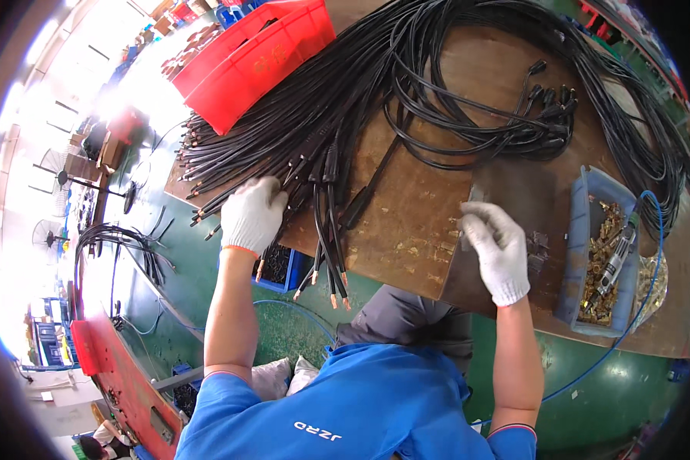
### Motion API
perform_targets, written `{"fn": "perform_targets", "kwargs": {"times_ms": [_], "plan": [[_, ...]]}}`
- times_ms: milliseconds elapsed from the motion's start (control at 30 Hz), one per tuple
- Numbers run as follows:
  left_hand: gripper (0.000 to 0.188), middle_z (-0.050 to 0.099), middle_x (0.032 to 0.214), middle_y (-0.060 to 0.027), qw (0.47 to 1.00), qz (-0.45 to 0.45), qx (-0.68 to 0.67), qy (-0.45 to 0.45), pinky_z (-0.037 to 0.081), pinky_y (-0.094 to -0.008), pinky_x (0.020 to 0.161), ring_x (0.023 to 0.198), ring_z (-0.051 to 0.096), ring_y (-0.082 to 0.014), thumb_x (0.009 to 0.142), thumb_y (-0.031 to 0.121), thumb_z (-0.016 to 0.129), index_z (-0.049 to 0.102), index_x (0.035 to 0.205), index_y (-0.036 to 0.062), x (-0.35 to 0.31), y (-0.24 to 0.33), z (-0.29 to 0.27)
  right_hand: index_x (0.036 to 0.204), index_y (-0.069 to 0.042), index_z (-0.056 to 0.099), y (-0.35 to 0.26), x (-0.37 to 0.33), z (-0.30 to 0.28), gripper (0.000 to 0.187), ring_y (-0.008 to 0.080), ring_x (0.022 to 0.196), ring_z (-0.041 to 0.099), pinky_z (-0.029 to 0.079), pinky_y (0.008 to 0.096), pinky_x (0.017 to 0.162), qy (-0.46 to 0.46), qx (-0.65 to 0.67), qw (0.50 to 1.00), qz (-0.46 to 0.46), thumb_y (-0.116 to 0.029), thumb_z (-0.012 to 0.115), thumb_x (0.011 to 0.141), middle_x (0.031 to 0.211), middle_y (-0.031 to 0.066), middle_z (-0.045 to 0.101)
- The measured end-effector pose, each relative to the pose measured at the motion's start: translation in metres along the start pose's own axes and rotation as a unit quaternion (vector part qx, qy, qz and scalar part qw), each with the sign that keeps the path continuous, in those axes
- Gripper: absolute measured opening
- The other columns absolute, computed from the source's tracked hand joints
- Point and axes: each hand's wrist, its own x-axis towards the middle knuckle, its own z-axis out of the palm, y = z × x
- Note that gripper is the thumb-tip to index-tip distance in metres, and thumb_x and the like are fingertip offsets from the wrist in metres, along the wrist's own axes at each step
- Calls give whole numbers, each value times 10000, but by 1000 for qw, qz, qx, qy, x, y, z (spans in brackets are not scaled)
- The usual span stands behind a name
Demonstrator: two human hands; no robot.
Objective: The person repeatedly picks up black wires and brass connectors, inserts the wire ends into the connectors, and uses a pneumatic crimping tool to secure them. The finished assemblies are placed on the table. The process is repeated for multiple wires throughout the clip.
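Note:
My left hand [254, 215], in a white knit glove, is closed over the ends of a thick spread of black cables [284, 126]. Its fingers curl down around a black cable and are partly hidden. Several cable ends with bare copper tips [339, 300] hang over the table's near edge beside it. My right hand [498, 249], also gloved, is above the table's right part, its thumb and fingertips drawn close together. Whatever sits between them is too small to make out.
A blue-grey bin [575, 264] of brass terminals stands on the table [406, 222] at right. Across it lies an air tool [617, 261] with a blue hose [655, 264]. A red crate [257, 65] rests on the cables. Below the near edge is a blue bin [282, 282].

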Motion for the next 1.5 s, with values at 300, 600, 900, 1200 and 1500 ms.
{"fn": "perform_targets", "kwargs": {"times_ms": [300, 600, 900, 1200, 1500], "plan": [[391, 787, 1096, -185, 968, -10, -208, -140, 582, -435, 907, 994, 769, -314, 947, 197, 705, 701, 1312, 55, -7, 23, -46, 1227, 27, 746, 5, -11, -12, 233, 71, 896, 662, 553, 254, 825, -23, -56, 998, -1, -115, 715, 1046, 1007, 27, 744], [335, 797, 1053, -192, 858, 204, -415, -224, 588, -384, 884, 968, 777, -309, 1024, 232, 684, 742, 1247, -11, -19, 152, -23, 1479, 18, 588, -16, -48, 32, 645, 249, 1084, 750, 582, 371, 954, -184, -78, 980, 23, -367, 776, 997, 1226, 213, 763], [419, 700, 903, -120, 742, 607, -285, -10, 535, -510, 921, 923, 698, -354, 779, 184, 812, 749, 1159, 18, 13, 192, 5, 1087, -26, 682, -7, -33, -4, 179, 232, 691, 707, 581, 404, 644, -213, -101, 972, -26, -176, 612, 1018, 818, 138, 703], [282, 611, 744, -84, 828, 540, -152, -24, 480, -465, 697, 719, 623, -323, 815, 180, 809, 783, 1093, 137, 30, 161, -17, 983, -87, 720, -17, -42, -9, 215, 330, 777, 768, 591, 463, 670, -34, -515, 832, -202, -290, 657, 1013, 840, 132, 742], [290, 697, 872, -182, 804, 540, -197, -153, 566, -501, 735, 812, 709, -414, 919, 145, 741, 727, 1197, 63, 27, 197, -9, 909, -129, 696, -15, -26, -18, 143, 270, 639, 742, 583, 401, 578, -18, -634, 716, -292, -263, 671, 952, 771, 63, 707]]}}
